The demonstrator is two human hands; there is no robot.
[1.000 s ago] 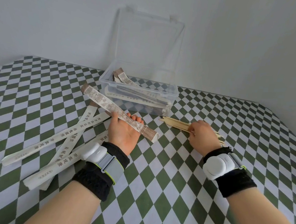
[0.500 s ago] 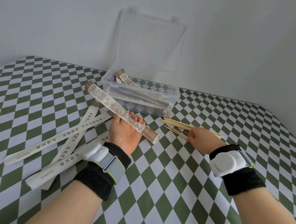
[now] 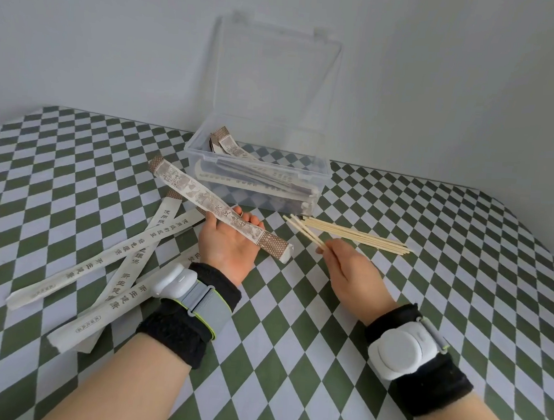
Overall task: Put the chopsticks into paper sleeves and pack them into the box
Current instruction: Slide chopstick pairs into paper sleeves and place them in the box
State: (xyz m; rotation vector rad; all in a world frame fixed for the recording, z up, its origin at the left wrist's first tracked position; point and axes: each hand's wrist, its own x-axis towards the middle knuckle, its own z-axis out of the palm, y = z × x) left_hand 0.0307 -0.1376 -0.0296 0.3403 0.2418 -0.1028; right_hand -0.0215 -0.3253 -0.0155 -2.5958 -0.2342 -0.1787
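Two chopsticks [image 3: 305,233] in right hand [image 3: 350,274] grip, sleeve [image 3: 216,212] in left hand [image 3: 227,242].

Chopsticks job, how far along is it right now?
Done: several sleeved pairs lie in the box. In hand: the left hand holds a patterned sleeve, the right hand pinches a chopstick pair aimed toward it, not yet inserted. Left: loose chopsticks and white sleeves on the table.

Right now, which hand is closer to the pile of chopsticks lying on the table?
Right. The right hand is just in front of the chopstick pile, pinching two chopsticks. The left hand is farther left, gripping a patterned sleeve.
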